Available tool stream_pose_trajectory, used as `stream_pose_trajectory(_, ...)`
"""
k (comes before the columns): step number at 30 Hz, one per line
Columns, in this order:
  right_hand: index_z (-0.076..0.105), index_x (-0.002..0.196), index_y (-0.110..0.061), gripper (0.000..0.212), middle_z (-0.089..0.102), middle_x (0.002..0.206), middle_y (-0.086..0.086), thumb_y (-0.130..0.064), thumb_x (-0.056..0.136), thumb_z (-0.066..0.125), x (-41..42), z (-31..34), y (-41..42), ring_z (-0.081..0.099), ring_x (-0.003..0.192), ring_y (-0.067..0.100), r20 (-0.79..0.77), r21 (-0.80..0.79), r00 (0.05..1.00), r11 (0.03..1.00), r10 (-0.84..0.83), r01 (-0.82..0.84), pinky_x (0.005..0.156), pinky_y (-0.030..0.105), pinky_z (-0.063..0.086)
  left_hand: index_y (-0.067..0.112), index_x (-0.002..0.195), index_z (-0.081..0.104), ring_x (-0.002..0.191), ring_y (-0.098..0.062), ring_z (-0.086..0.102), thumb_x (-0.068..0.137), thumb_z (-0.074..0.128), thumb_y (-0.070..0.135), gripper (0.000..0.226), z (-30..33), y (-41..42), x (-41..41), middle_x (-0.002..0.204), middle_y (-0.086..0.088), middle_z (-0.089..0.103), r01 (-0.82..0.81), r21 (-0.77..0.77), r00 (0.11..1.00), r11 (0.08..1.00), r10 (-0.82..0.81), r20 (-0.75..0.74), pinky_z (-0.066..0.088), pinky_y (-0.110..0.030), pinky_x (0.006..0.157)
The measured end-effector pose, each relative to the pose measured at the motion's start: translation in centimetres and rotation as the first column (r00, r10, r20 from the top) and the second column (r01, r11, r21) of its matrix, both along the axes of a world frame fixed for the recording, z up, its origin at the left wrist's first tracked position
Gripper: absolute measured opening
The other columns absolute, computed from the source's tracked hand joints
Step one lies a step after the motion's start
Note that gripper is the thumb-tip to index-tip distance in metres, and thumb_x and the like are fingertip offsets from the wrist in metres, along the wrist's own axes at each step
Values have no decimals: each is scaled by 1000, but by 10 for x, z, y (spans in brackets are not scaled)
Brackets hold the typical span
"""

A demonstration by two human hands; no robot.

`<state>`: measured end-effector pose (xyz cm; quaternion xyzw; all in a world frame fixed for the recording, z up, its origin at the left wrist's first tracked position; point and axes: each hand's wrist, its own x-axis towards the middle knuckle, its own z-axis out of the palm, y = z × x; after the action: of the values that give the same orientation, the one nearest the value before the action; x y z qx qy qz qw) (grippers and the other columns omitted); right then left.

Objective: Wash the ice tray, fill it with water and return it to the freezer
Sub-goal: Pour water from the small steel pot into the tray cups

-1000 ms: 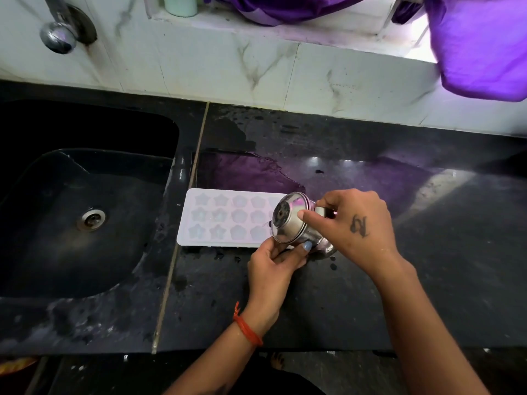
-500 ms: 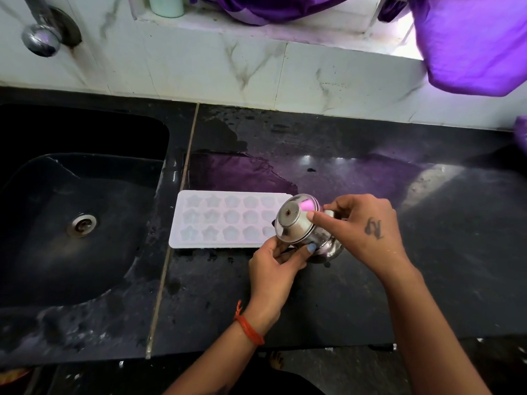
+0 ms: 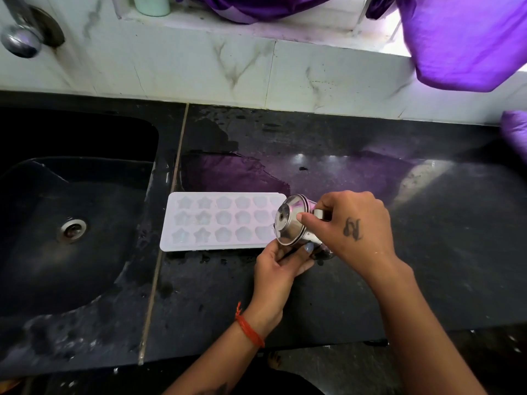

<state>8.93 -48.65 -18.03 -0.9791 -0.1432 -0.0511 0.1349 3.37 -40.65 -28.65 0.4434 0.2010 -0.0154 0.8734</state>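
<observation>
Comparing with the frames before, little has changed: the steel cup (image 3: 295,222) is still tipped on its side with its base facing the camera over the right end of the ice tray (image 3: 219,220), and both hands keep the same grasp on it. The whole scene sits slightly differently in the view, the sink and tray having slid a little across it as the head turned, while the tray has kept its place on the counter.

The right hand (image 3: 350,226) curls over the cup from the right, its thumb pressed against the cup's side near the base. The left hand (image 3: 281,263) holds the cup from below, thumb and fingers curled up around its lower edge.

The white tray lies flat on the wet black counter (image 3: 427,252), its long side parallel to the counter's front edge and its left end just beside the seam that borders the black sink (image 3: 71,218). Its star and flower moulds face up; whether they hold water cannot be told.

To the right of the hands the counter runs open and bare up to the purple cloth (image 3: 467,41) hanging at the tiled wall (image 3: 199,64). A tap (image 3: 21,38) sticks out above the sink's far left corner.
</observation>
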Motion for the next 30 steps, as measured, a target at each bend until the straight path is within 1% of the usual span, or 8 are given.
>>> stream_pose_trajectory(6, 61, 61, -13, 36, 61, 56, 3, -44, 79, 66, 3, -2, -8, 58, 58, 22, -51, 93, 998, 995, -27, 32, 53, 27, 39, 1, 108, 65, 99, -21, 69, 81, 69, 2, 27, -2, -3, 1, 103, -11, 73, -38, 72, 999, 997, 37, 13, 58, -28, 77)
stream_pose_trajectory(9, 67, 64, -13, 30, 65, 58, 3, -40, 77, 72, 6, -6, -19, 62, 61, 19, -130, 228, 990, 970, -49, 78, 56, 27, 43, 8, 103, 68, 97, -21, 70, 76, 76, 7, 28, -5, -3, 1, 99, -6, 75, -58, 205, 998, 977, 57, 13, 58, -32, 77)
stream_pose_trajectory(13, 69, 61, -15, 28, 68, 60, 1, -40, 72, 76, 9, -12, -32, 61, 59, 14, -222, 393, 970, 901, -99, 182, 57, 27, 45, 25, 93, 69, 88, -9, 71, 70, 82, 20, 27, -7, -3, 3, 93, 4, 75, -70, 443, 998, 894, 63, 32, 58, -42, 81)
stream_pose_trajectory(16, 71, 63, -18, 25, 70, 62, -1, -41, 70, 78, 9, -15, -39, 67, 65, 16, -249, 459, 962, 860, -116, 222, 63, 32, 52, 28, 90, 69, 85, -8, 71, 68, 83, 24, 27, -5, -5, 6, 90, 5, 76, -73, 489, 997, 869, 64, 35, 58, -44, 79)
stream_pose_trajectory(18, 71, 62, -19, 25, 69, 61, -2, -41, 70, 78, 7, -15, -41, 67, 63, 15, -234, 448, 964, 867, -124, 220, 62, 32, 52, 27, 88, 69, 84, -7, 71, 68, 84, 21, 26, -3, -7, 7, 89, 4, 76, -63, 468, 998, 881, 57, 27, 58, -43, 79)
stream_pose_trajectory(21, 69, 61, -18, 28, 68, 60, -1, -42, 73, 76, 4, -11, -41, 65, 61, 17, -191, 381, 973, 903, -131, 196, 59, 31, 51, 18, 98, 70, 88, -8, 71, 71, 81, 14, 29, -2, -11, 7, 94, 1, 75, -17, 382, 1000, 924, 14, 10, 58, -40, 81)
stream_pose_trajectory(25, 68, 63, -16, 28, 65, 56, 1, -40, 76, 74, 2, -6, -39, 64, 59, 17, -142, 280, 981, 946, -129, 165, 57, 29, 48, 8, 103, 68, 93, -16, 71, 75, 78, 10, 30, -4, -17, 7, 98, -5, 75, 17, 238, 1000, 971, -16, -6, 58, -31, 74)
stream_pose_trajectory(30, 67, 64, -12, 33, 67, 60, 5, -42, 78, 69, 3, -3, -34, 62, 61, 19, -102, 149, 986, 978, -130, 144, 55, 24, 42, 2, 106, 65, 99, -21, 69, 78, 73, 7, 29, -5, -23, 7, 102, -11, 73, 35, 129, 999, 991, -34, -14, 57, -28, 75)
